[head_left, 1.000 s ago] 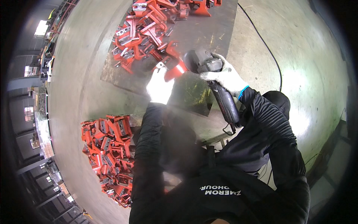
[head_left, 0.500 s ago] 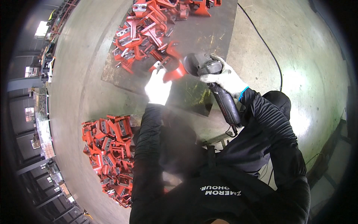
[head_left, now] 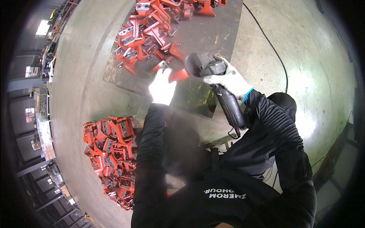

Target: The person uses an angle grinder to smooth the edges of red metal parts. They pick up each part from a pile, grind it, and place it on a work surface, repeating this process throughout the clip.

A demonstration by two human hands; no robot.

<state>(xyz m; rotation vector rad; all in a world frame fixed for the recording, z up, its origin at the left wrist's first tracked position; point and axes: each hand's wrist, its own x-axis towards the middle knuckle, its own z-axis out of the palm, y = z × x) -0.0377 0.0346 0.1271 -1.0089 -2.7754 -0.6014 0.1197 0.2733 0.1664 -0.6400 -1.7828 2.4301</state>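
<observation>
My right hand [head_left: 232,80], in a white glove, is wrapped round the head end of a black angle grinder [head_left: 228,104]. The grinder's disc [head_left: 194,65] faces left and meets, or nearly meets, the right end of a red metal bracket [head_left: 180,75]. My left hand [head_left: 162,88], also gloved in white, grips that bracket at its left end; glare on the glove blurs the fingers. The bracket's outline is smeared, and a bare metal part with holes shows above my left fingertips. Both hands are over the near part of a dark metal plate [head_left: 205,36].
Many red brackets are heaped [head_left: 146,36] on the far left of the plate. A second pile of red brackets [head_left: 110,155] stands at the lower left, beside my left forearm. A black cable [head_left: 272,45] runs over the pale floor [head_left: 311,68] on the right.
The bracket in my left hand has shifted and tilted slightly, its right end a little lower against the disc. The grinder has barely moved.
</observation>
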